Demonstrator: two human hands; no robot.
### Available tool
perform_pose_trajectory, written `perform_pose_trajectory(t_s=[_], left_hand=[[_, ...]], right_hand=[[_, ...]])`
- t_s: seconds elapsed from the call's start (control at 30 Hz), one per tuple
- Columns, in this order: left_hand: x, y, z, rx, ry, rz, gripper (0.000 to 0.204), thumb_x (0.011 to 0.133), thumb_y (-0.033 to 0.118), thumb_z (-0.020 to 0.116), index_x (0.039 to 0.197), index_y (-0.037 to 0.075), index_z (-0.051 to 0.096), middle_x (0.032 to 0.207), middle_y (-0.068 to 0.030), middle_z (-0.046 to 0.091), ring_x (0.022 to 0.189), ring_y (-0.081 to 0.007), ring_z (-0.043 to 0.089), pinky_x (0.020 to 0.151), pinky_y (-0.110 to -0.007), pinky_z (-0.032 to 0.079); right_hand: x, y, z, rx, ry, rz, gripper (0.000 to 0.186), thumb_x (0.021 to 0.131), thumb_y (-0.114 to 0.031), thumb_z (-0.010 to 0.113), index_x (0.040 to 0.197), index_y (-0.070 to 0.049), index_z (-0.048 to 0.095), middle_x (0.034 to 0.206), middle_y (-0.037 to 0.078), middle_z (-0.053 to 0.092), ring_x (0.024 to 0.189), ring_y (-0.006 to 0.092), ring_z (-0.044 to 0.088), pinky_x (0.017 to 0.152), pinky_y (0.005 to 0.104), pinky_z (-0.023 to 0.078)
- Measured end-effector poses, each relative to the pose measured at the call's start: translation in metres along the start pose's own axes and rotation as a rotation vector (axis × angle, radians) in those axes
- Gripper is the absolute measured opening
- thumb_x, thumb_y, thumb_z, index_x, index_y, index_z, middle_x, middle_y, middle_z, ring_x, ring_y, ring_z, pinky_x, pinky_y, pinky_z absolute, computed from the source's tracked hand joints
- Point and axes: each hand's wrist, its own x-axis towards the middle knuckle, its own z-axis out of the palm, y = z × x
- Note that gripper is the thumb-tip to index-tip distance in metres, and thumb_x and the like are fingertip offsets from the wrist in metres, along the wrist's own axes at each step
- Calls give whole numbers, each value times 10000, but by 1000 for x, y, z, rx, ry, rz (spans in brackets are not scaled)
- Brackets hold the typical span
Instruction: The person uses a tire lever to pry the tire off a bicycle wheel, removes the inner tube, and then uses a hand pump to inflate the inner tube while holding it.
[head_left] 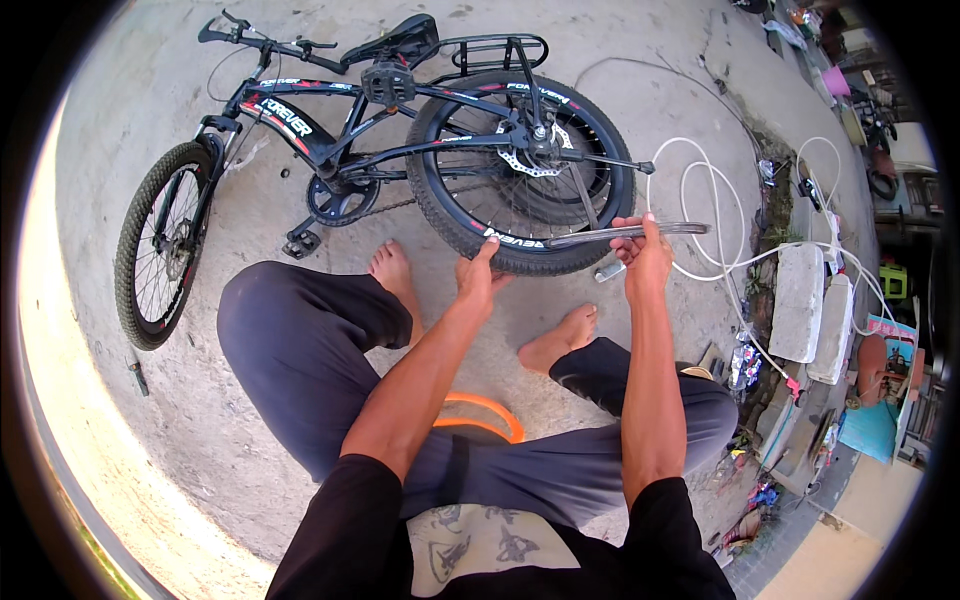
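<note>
A black bicycle (300, 125) lies on its side on the concrete in front of me. Its rear wheel, with a knobby black tire (545, 263), is nearest my hands. My left hand (478, 277) grips the tire's near edge, thumb on top and fingers tucked underneath, partly hidden. In my right hand (648, 258) is a long, slim metal tire lever (680, 229), held between thumb and fingers. Its left end lies over the near rim of the wheel, and its rounded end points right. Whether it is one lever or two together I cannot tell.
A white hose (715, 180) loops right of the wheel. A small metal cylinder (609, 271) lies near the tire. Concrete blocks (798, 302) and scattered odds and ends line the right side. Between my legs sits an orange ring-shaped edge (505, 412), and a small dark tool (137, 378) lies far left.
</note>
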Motion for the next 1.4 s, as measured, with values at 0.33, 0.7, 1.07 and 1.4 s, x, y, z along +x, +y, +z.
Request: perform_pose_trajectory(t_s=[0.33, 0.7, 1.07, 1.4], left_hand=[[0, -8, 6, 16, -143, -44, 365, 876, 177, 724, 1167, 12, 577, 1108, -133, 661, 973, -273, 676, 880, -431, 585], [10, -15, 4, -77, -214, -64, 257, 901, 38, 648, 1146, -11, 588, 1100, -134, 681, 981, -271, 689, 870, -463, 565], [18, -14, -6, -155, -248, -38, 171, 912, -34, 608, 1083, -34, 604, 1089, -156, 674, 997, -306, 689, 884, -481, 598], [5, -5, -6, -107, -277, -84, 178, 933, 14, 599, 1107, -23, 589, 1075, -137, 667, 992, -289, 678, 901, -459, 587]], right_hand=[[-114, 38, -14, -65, -50, -238, 288, 990, -138, 576, 1063, 125, 668, 1149, 203, 675, 1011, 272, 677, 915, 362, 548], [-143, 97, -34, 83, -183, -260, 265, 1000, -77, 542, 1151, 131, 608, 1287, 246, 583, 1128, 311, 626, 1020, 407, 505], [-158, 132, -12, 467, 15, 1, 287, 1007, -89, 522, 1207, 110, 574, 1369, 181, 554, 1149, 307, 631, 1022, 375, 513], [-118, 30, 53, -548, -159, -455, 321, 995, -205, 571, 883, 66, 702, 805, 140, 696, 683, 164, 686, 627, 287, 534]])
